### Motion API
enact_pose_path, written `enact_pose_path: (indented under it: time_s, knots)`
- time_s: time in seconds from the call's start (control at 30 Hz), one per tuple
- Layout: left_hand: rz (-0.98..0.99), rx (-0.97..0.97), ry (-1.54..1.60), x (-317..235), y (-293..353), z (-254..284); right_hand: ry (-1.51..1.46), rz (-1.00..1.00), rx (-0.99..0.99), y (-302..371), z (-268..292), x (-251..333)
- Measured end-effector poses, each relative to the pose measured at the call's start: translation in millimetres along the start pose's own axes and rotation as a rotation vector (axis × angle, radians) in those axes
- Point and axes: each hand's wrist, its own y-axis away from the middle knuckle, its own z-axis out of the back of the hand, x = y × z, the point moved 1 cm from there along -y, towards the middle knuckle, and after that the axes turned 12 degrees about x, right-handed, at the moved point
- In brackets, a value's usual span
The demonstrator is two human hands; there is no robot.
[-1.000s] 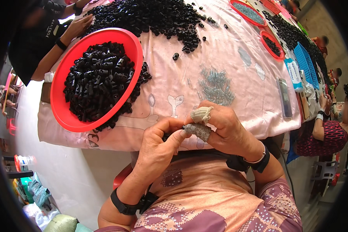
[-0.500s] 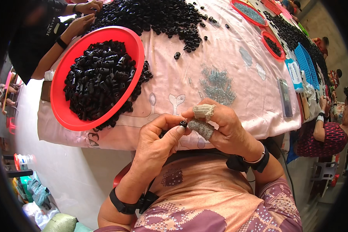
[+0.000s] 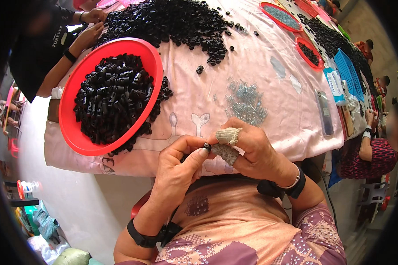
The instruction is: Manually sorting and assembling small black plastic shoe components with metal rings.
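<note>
Over the table's near edge my two hands meet at the fingertips. My left hand [image 3: 177, 162] pinches a small black plastic piece [image 3: 207, 146] between thumb and forefinger. Cloth finger covers wrap the thumb and forefinger of my right hand [image 3: 257, 149]; its fingertips are closed at that same piece, and anything else between them is too small to make out. Beyond my hands lies a pile of small silvery springs [image 3: 246, 104]. To the left, a tilted red basin [image 3: 157, 59] holds a heap of black plastic pieces [image 3: 112, 92], with more lying beside it.
A large mound of black pieces [image 3: 163, 20] covers the far table. At the right are a red bowl of springs [image 3: 281, 17], a smaller red bowl [image 3: 300, 42], a blue basket [image 3: 347, 73] and a phone [image 3: 324, 112]. A co-worker's hands [image 3: 93, 26] work at far left.
The view has shifted slightly. My hands stay together at the black piece, with only a small change in finger position. The co-worker's hands at far left have moved a little.
</note>
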Motion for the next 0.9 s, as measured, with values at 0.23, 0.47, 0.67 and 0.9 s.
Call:
enact_pose_path:
  time_s: [0.23,0.47,0.67,0.9]
  knots:
    - [-0.014,0.004,0.028,1.2,-0.1,0.0,-0.029,-0.018,-0.001,0.8,-1.5,-0.1]
    - [-0.015,0.010,0.046,1.9,-2.5,1.8,-0.046,0.002,-0.022,-1.2,-0.6,-4.4]
    - [-0.016,0.026,0.061,0.2,-0.9,2.5,-0.040,0.027,-0.032,-1.6,-4.0,-3.5]
    - [-0.025,0.027,0.082,1.6,-0.5,3.9,0.012,0.039,0.007,0.5,-1.9,-3.1]
